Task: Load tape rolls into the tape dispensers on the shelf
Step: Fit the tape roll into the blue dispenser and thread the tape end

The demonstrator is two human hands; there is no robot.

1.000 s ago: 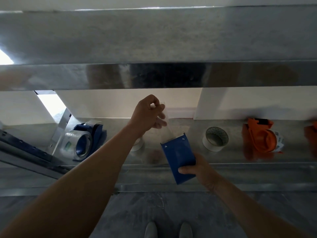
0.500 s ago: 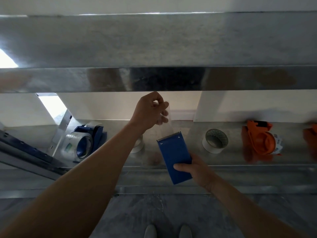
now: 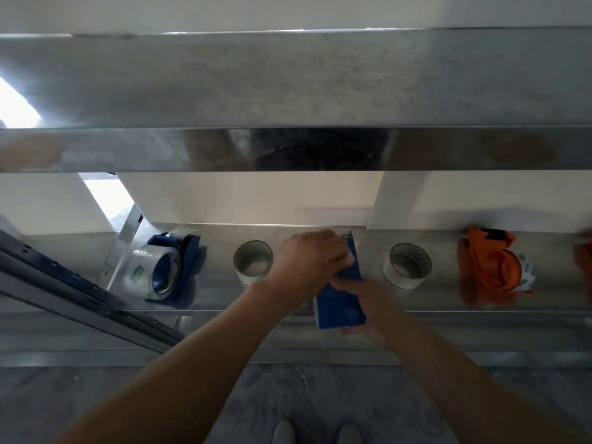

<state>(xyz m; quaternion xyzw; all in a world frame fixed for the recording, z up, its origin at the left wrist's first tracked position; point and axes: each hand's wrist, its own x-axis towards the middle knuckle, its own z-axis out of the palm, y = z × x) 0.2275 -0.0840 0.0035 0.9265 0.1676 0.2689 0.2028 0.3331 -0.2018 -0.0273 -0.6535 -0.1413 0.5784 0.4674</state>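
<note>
My right hand (image 3: 368,307) grips a blue tape dispenser (image 3: 341,307) over the front edge of the metal shelf (image 3: 448,302). My left hand (image 3: 307,267) lies over the dispenser's upper end, fingers curled down against it; motion blur hides what they hold. One clear tape roll (image 3: 253,262) stands left of my left hand and another tape roll (image 3: 407,265) stands right of the dispenser. A second blue dispenser (image 3: 173,267) with a clear roll in it lies at the left. An orange dispenser (image 3: 493,267) with tape lies at the right.
A broad metal shelf (image 3: 288,91) runs overhead, with its front lip just above the hands. A slanted dark metal rail (image 3: 80,296) crosses the lower left. Another orange object (image 3: 584,261) shows at the right edge. My shoes (image 3: 315,432) stand on grey floor below.
My left hand has dropped from above the dispenser, where it pinched a strip of clear tape, down onto the dispenser's top end. The dispenser has lowered toward the shelf.
</note>
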